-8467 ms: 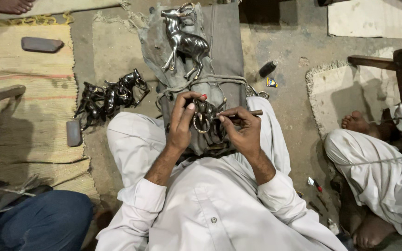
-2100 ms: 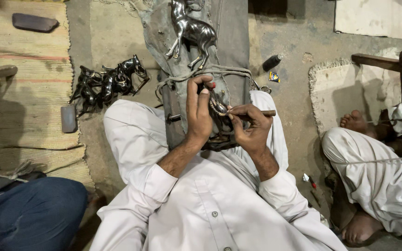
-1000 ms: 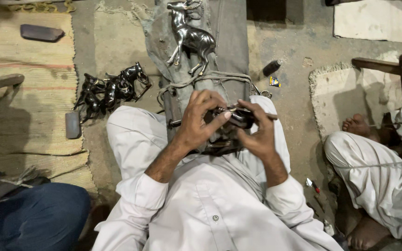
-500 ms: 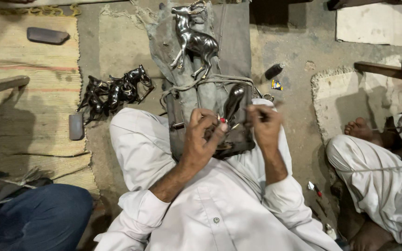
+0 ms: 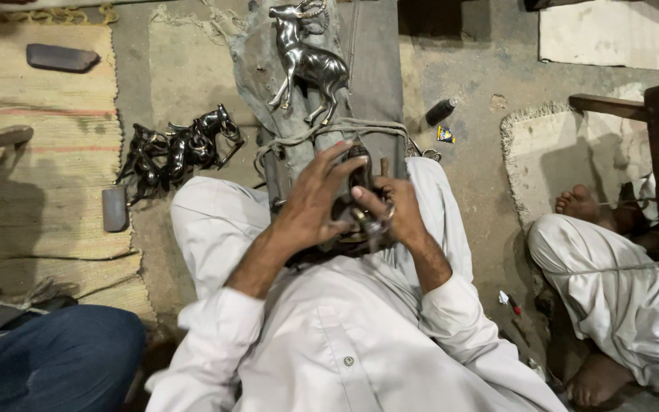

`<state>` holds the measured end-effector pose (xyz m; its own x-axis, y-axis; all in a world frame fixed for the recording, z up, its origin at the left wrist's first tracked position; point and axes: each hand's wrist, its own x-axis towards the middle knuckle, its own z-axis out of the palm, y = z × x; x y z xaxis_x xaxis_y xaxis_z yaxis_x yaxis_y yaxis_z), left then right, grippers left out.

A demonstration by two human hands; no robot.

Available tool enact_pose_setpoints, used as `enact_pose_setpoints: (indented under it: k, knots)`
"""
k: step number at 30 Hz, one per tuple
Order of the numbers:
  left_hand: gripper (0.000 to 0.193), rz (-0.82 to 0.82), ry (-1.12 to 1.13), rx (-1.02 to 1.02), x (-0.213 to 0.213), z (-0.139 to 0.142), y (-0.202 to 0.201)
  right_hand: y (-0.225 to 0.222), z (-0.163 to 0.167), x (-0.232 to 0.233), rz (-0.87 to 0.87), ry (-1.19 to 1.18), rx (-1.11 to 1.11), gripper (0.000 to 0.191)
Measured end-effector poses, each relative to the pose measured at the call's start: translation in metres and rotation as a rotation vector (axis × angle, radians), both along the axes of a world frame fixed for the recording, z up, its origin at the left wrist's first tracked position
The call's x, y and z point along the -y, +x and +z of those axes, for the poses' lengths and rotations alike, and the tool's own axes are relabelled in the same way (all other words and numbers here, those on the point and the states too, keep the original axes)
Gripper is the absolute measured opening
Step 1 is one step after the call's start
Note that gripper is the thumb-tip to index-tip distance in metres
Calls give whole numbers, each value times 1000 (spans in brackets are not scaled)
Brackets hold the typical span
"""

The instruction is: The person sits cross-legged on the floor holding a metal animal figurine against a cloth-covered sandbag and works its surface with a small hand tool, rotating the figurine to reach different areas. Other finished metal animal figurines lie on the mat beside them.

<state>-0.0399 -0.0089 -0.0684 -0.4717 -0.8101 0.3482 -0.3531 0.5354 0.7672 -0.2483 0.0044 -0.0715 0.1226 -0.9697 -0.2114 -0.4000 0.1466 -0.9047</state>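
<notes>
Metal figurine (image 5: pixel 358 177) clasped between both hands, left hand (image 5: pixel 316 200), right hand (image 5: pixel 392 215)

Both hands meet over the lap: the left hand (image 5: pixel 316 200) spreads its fingers (image 5: pixel 339 156) over a small dark metal piece (image 5: pixel 358 174), and the right hand (image 5: pixel 393 216) grips it from the other side. Just beyond the fingertips a shiny silver metal goat figurine (image 5: pixel 308 59) lies on a grey cloth-covered board (image 5: pixel 375 69); well to the left of the fingers sits a cluster of dark metal animal figurines (image 5: pixel 177 149)
</notes>
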Motion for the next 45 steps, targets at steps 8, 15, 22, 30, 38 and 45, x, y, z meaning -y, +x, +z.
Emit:
enact_pose_setpoints:
  k: [8,15,22,30,38,45]
  knots:
    - [100,-5,-81,36,16,-29,-31,-26,-12,1,125,-124,71,41]
    - [95,50,-92,32,70,61,30,14,86,55,-258,-276,451,37]
    - [93,66,-80,-2,58,62,25,31,112,39,-73,-392,227,54]
    - [93,88,-92,31,39,59,15,35,116,36,-146,-331,206,16]
    - [100,96,-89,42,17,22,-2,22,84,23,-132,-294,127,9]
    - [100,99,-109,47,15,22,-3,23,84,25,-131,-238,201,11]
